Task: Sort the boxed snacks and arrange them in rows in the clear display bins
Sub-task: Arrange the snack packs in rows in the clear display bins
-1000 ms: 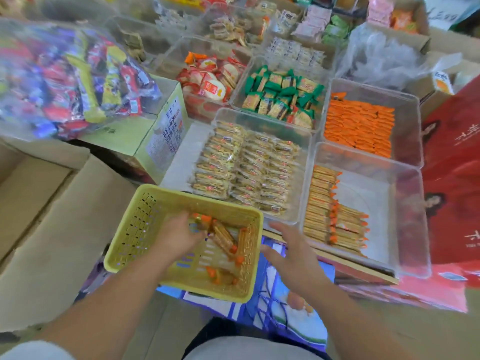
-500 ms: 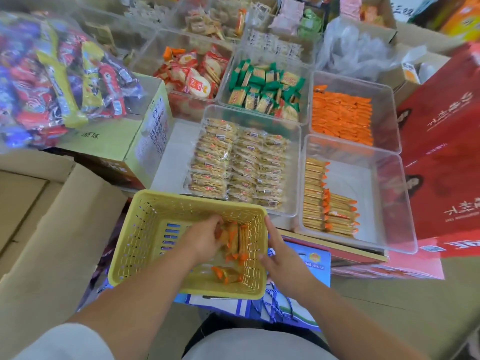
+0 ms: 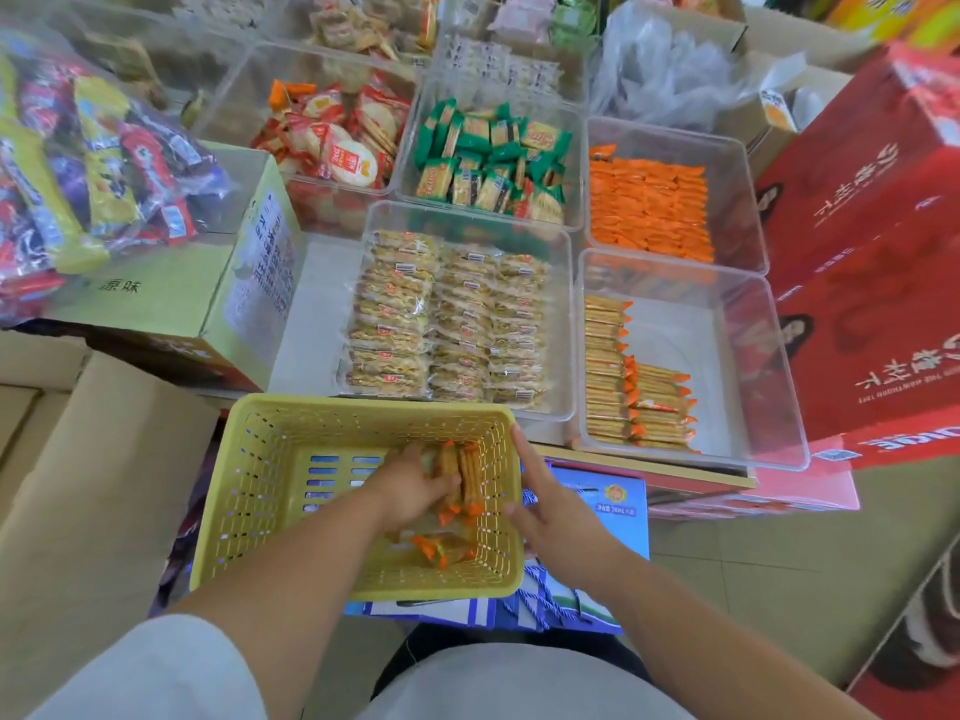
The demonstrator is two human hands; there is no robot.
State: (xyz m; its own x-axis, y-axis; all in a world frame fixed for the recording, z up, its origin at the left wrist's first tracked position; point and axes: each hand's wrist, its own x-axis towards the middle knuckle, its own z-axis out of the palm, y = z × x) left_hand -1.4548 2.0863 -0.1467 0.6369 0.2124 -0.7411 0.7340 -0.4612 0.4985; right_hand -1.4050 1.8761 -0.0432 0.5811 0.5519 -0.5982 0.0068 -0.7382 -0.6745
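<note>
A yellow slotted basket [image 3: 270,459] sits in front of me on a blue carton. Inside it lie a few orange-ended cracker packs [image 3: 465,478]. My left hand [image 3: 415,485] reaches into the basket and grips a bundle of those packs against the right wall. My right hand [image 3: 545,506] rests on the outside of the basket's right wall, fingers straight. To the right stands a clear bin [image 3: 753,366] with two rows of the same packs [image 3: 623,392] along its left side.
More clear bins hold tan packs [image 3: 447,324], orange packs [image 3: 649,205], green packs [image 3: 488,158] and red-white packs [image 3: 332,137]. A bag of mixed candy [image 3: 88,168] lies on a green carton at left. Red cartons [image 3: 872,283] stand at right, brown cardboard [image 3: 93,485] at left.
My left hand moved right inside the basket and closed around the cracker packs. My right hand came up against the basket's right wall. The view shifted slightly closer.
</note>
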